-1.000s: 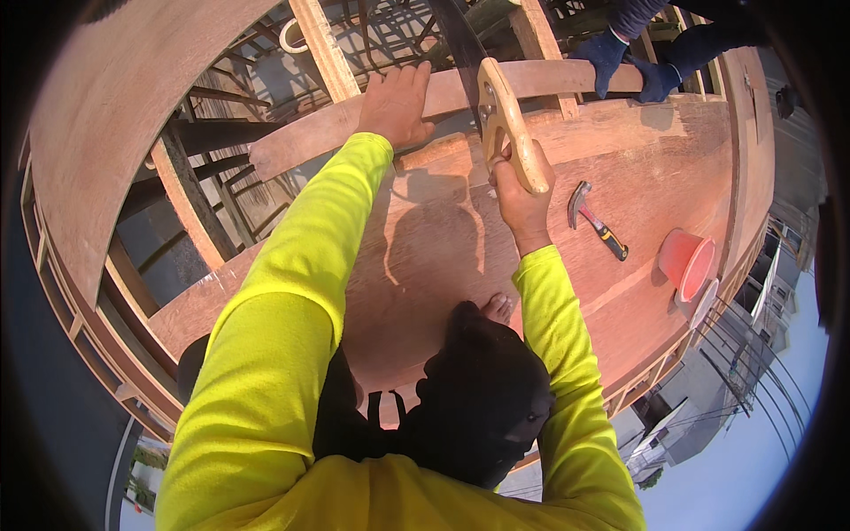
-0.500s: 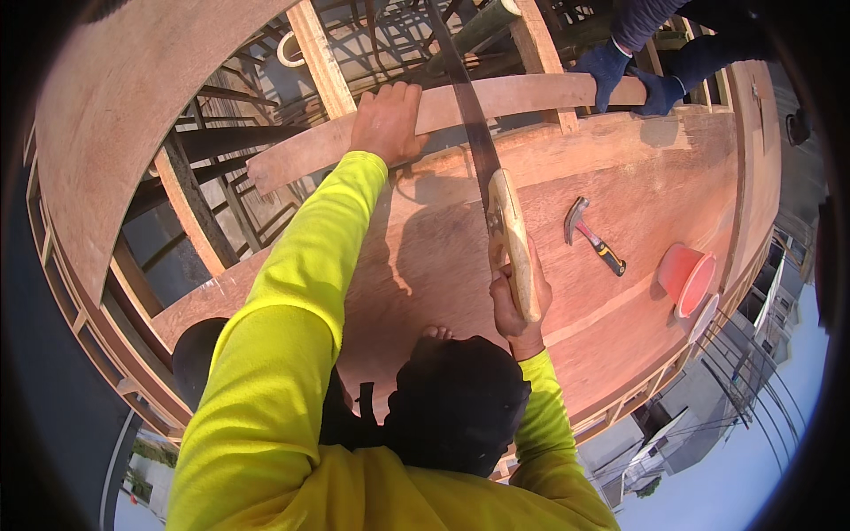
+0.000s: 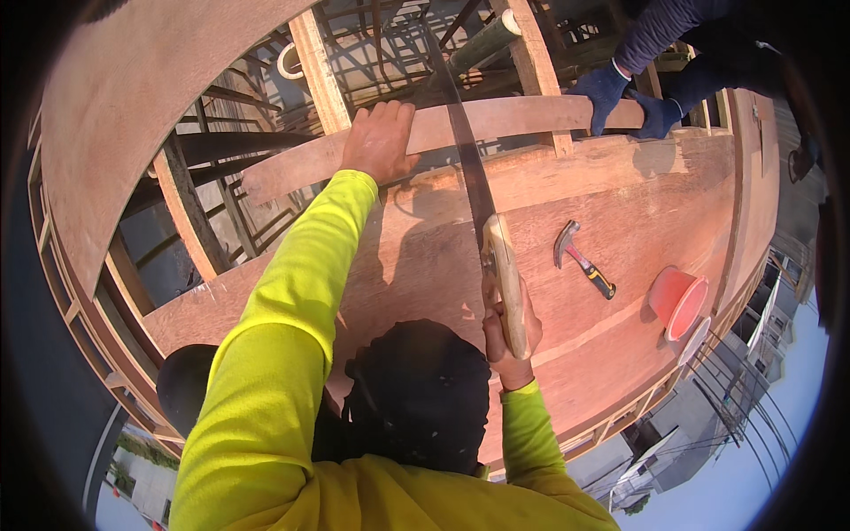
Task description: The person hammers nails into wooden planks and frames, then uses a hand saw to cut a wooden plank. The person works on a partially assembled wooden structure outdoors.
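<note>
My left hand (image 3: 381, 140) grips a long, narrow strip of plywood (image 3: 505, 118), its fingers curled over the far edge. In my right hand (image 3: 512, 332) is a handsaw with a pale wooden handle (image 3: 504, 265). The dark saw blade (image 3: 469, 164) crosses the strip between my left hand and a co-worker's gloves, pointing away from me. Two dark blue gloves (image 3: 600, 96) of that person hold the strip's right end. The strip spans wooden beams over an open gap. A claw hammer (image 3: 584, 259) with a black, red and yellow handle lies on the plywood sheet (image 3: 425, 265), right of the saw.
A red plastic bucket (image 3: 677, 301) lies tipped at the right. Wooden beams (image 3: 320, 75) cross the gap at the far side, with bars and a bamboo pole (image 3: 482, 44) below. A large plywood sheet (image 3: 133, 115) rises at the left. The platform's edge drops off at the right.
My right hand has drawn the saw back toward me. The left hand still holds the strip, and the gloved hands stay at its right end. The view has shifted slightly.
</note>
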`<control>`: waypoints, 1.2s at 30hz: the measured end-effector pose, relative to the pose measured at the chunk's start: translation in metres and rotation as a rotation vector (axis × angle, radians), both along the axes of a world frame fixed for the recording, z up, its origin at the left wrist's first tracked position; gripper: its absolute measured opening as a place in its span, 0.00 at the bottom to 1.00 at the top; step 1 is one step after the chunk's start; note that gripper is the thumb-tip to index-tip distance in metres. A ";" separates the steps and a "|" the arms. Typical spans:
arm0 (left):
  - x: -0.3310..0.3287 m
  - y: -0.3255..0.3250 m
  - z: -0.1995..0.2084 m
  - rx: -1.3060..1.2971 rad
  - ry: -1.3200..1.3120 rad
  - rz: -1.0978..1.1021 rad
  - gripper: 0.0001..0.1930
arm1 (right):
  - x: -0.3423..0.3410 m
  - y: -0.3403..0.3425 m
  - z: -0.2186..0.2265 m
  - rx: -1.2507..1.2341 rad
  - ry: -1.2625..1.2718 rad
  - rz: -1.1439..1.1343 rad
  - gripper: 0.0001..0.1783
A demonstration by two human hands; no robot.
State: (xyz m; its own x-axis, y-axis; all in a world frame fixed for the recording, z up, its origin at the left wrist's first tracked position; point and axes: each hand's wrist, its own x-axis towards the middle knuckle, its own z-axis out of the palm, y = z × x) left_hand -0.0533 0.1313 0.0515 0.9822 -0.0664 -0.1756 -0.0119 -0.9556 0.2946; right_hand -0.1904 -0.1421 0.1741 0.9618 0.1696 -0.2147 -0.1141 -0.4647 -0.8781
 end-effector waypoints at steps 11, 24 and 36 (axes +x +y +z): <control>-0.011 -0.009 -0.001 -0.062 -0.032 -0.027 0.40 | 0.055 0.029 -0.023 0.041 -0.102 -0.006 0.37; 0.001 -0.008 0.001 -0.050 -0.055 -0.016 0.37 | 0.054 0.030 -0.028 0.044 0.056 -0.042 0.35; 0.010 -0.006 0.003 -0.012 -0.068 -0.012 0.37 | 0.065 0.033 -0.063 0.068 -0.308 0.001 0.35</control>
